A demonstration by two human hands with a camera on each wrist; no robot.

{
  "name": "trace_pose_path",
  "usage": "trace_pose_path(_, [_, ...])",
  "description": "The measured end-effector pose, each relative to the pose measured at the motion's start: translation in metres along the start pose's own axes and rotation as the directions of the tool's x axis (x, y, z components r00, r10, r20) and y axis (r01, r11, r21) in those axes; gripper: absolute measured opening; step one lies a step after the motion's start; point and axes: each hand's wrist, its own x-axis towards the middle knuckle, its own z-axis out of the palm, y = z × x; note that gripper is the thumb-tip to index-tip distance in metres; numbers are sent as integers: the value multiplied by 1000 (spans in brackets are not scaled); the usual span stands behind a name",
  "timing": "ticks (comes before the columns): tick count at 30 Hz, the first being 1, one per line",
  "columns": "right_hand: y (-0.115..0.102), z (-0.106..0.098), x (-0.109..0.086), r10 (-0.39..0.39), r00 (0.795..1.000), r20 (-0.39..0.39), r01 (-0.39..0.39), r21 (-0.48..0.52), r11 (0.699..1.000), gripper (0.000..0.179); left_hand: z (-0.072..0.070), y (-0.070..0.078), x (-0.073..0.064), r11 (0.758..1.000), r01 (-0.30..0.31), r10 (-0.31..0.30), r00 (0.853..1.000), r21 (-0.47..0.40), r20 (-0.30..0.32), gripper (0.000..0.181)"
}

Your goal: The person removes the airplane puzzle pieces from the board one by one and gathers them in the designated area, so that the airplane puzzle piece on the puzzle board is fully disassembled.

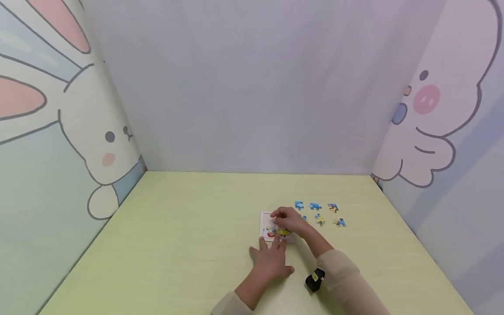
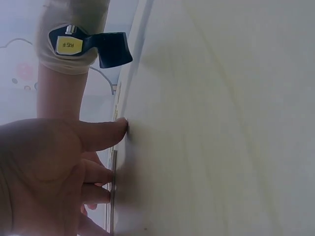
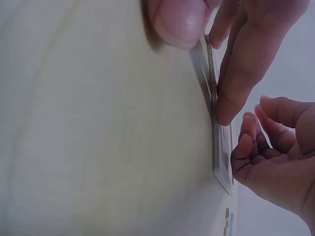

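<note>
A small puzzle tray (image 1: 261, 221) with a pale frame lies on the table, its picture part-filled along the near side with red and yellow shapes. My left hand (image 1: 271, 261) spreads its fingers, and several fingertips rest on the tray's near edge. Over the tray's right side hovers my right hand (image 1: 290, 219), fingers loosely bent. In the right wrist view the bent fingers of that right hand (image 3: 283, 157) are close to the tray edge (image 3: 222, 162), and no piece shows between them. The underside of its grasp is hidden in the head view.
Loose jigsaw pieces lie in two rows right of the tray, among them a blue piece (image 1: 314, 206), a red-and-blue piece (image 1: 333, 207) and a yellow piece (image 1: 320, 220). The right forearm partly covers one. A black wrist camera (image 1: 314, 280) sits beside the right sleeve. Walls border the table.
</note>
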Motion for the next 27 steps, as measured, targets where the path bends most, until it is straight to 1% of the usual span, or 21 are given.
trace_pose_path(3, [0, -2, 2, -21, 998, 55, 22, -20, 1000, 16, 1, 1, 0, 1000, 11, -11, 1000, 6, 4, 78])
trace_pose_path(7, [4, -5, 7, -30, 992, 121, 36, -43, 998, 14, 3, 1, 0, 1000, 21, -22, 1000, 20, 13, 78])
trace_pose_path(9, [6, -5, 10, -31, 988, 150, 43, -73, 996, 13, 3, 2, 0, 999, 29, -30, 999, 32, 15, 78])
trace_pose_path(14, [8, -2, 17, -28, 976, 217, 63, -154, 986, 11, 1, 3, -1, 997, 42, -43, 999, 58, 9, 79])
trace_pose_path(19, [3, 3, 21, -23, 959, 282, 79, -190, 979, 7, 2, 4, -1, 997, 42, -42, 999, 72, -1, 79])
trace_pose_path(22, [-1, 4, 22, -14, 956, 292, 83, -225, 971, 5, 5, 4, -1, 998, 38, -38, 999, 58, 1, 79])
trace_pose_path(27, [-6, 4, 22, 29, 958, 284, 52, -276, 960, 4, 8, 6, -2, 999, 32, -32, 999, 22, 17, 78])
